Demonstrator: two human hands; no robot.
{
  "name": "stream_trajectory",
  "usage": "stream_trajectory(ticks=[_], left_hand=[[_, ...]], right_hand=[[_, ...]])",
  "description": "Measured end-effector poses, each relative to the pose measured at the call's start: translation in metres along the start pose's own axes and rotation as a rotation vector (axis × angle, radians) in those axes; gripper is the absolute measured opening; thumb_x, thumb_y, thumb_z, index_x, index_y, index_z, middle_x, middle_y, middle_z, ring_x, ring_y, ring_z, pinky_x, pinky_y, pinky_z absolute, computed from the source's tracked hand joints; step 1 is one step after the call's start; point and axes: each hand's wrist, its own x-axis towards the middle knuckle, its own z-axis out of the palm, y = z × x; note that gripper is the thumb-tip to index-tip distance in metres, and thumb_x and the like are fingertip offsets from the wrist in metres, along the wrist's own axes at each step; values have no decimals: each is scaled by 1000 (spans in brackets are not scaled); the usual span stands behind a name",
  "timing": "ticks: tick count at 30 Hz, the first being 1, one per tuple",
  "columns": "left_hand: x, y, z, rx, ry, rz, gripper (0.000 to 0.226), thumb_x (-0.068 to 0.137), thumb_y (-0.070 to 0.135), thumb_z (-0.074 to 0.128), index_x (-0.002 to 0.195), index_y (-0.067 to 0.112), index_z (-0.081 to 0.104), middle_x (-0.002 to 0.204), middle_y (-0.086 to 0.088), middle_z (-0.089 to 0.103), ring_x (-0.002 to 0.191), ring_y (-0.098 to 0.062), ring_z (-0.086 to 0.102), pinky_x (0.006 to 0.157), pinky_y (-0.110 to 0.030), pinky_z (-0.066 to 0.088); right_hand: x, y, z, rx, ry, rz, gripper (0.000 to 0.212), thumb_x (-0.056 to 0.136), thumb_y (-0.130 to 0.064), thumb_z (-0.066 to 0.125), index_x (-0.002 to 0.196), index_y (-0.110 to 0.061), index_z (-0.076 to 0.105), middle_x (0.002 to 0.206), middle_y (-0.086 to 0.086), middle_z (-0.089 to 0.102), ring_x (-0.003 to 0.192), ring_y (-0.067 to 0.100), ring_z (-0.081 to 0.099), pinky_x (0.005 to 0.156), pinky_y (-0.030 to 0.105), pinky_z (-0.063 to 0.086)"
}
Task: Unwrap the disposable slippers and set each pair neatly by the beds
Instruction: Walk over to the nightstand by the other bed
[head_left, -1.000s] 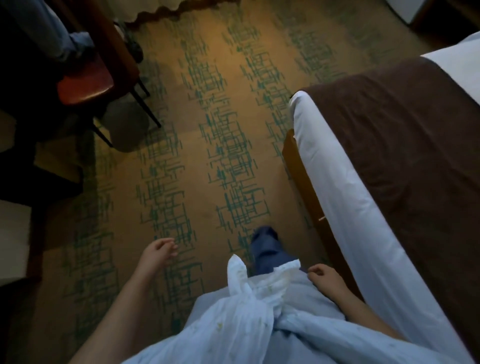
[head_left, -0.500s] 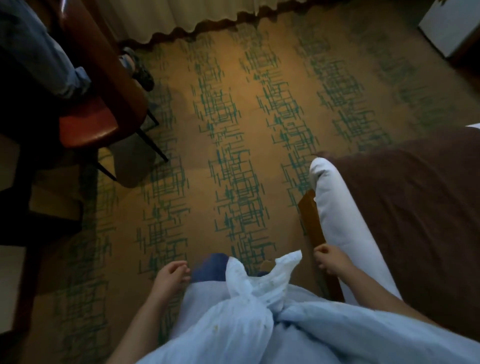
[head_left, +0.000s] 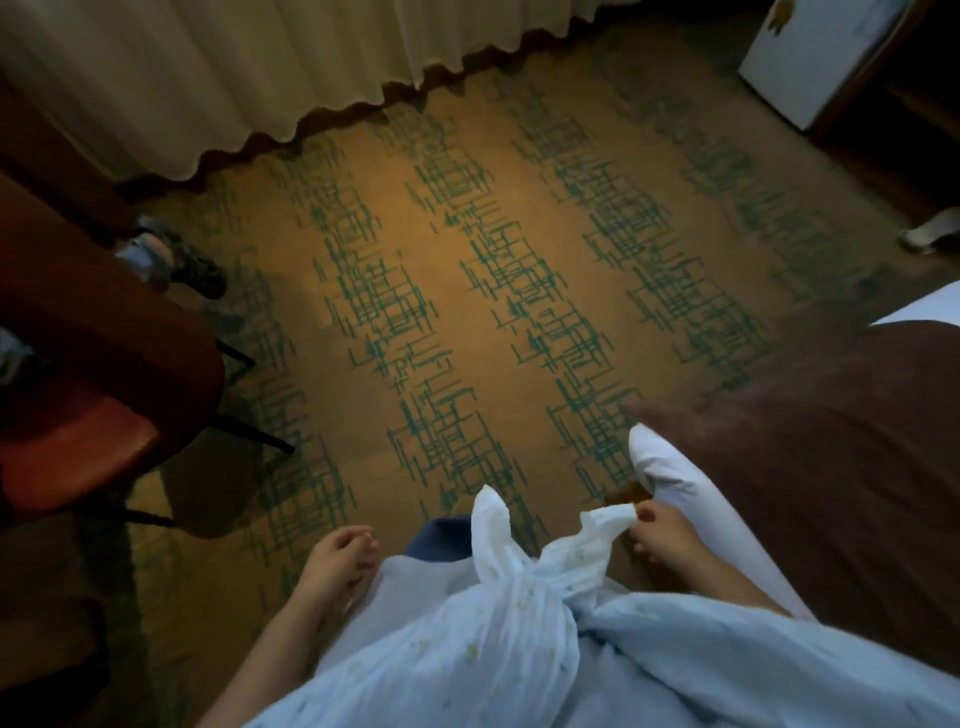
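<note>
No slippers or wrappers show in the head view. My left hand (head_left: 336, 558) hangs low at the bottom centre-left, fingers loosely curled, holding nothing. My right hand (head_left: 662, 535) hangs at the bottom centre-right, fingers curled and empty, close beside the white sheet corner (head_left: 670, 478) of a bed (head_left: 810, 467) with a brown cover on the right. The knotted front of my pale blue shirt (head_left: 514, 582) lies between the two hands.
Patterned tan and green carpet (head_left: 467, 312) fills the middle. A red chair (head_left: 78, 441) and dark table stand at left, with another person's shoe (head_left: 192, 265) beyond. Cream curtains (head_left: 208, 78) hang along the far wall; a white cabinet (head_left: 815, 57) is at top right.
The view has moved forward and tilted up, bringing curtains and white cabinet into sight. The bed corner slid down and right. Both hands stay low at my sides, empty.
</note>
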Motion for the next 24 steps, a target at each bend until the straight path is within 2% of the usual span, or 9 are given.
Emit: stream_trajectory(ticks=[2,5,9,12,15,16,18,20,24], left_hand=[[31,50,-11,80,-32,27,17,94,7,43,106,4,55,77,-9,59,63,-19,53,42,-19,37],[77,123,-15,170,-61,63,18,95,10,41,106,6,54,80,-8,60,68,-19,57,56,-25,37],[130,209,7,248,-105,132,19,94,14,43,107,9,57,91,-10,64,71,-17,59,61,-26,38],[164,264,37,304,-133,167,16,94,16,42,102,14,57,93,-6,64,77,-19,60,61,-24,38],[194,311,71,358,-190,153,16,94,15,42,101,13,56,91,-6,64,75,-19,59,60,-24,37],[203,326,82,374,-214,141,16,94,14,43,101,11,57,88,-7,63,72,-19,58,61,-25,37],[216,357,100,444,-258,104,15,93,11,45,99,6,58,78,-7,61,66,-21,55,65,-28,38],[226,389,116,517,-299,97,14,93,10,46,92,4,59,74,-8,59,64,-23,54,65,-29,38],[261,456,149,504,-298,72,16,93,13,45,88,5,57,61,-3,57,53,-17,55,58,-26,35]], right_hand=[[12,-10,9,15,6,31,13,84,-16,55,75,-21,62,76,6,64,71,23,59,71,39,54],[17,-37,17,73,42,48,24,86,-18,56,62,-23,56,65,-3,57,65,17,52,61,29,41],[37,-64,3,217,61,175,32,87,-14,50,56,-19,48,61,0,47,62,16,43,57,28,31],[80,-73,-20,157,-8,236,36,88,-14,47,53,-18,42,63,2,47,71,19,46,67,36,40],[132,-96,-58,194,-47,271,26,91,-13,45,69,-20,57,83,9,57,87,22,52,90,38,44],[147,-109,-75,232,-22,274,23,91,-12,45,76,-18,61,87,11,59,88,24,54,88,39,45],[171,-139,-112,313,27,287,22,90,-11,45,73,-15,57,77,9,56,72,22,53,67,33,46],[191,-171,-153,407,54,308,20,92,-11,42,76,-14,53,68,5,51,56,16,46,50,23,34],[241,-221,-233,516,127,279,15,96,-19,39,96,-14,53,74,3,52,57,15,48,51,23,35]])
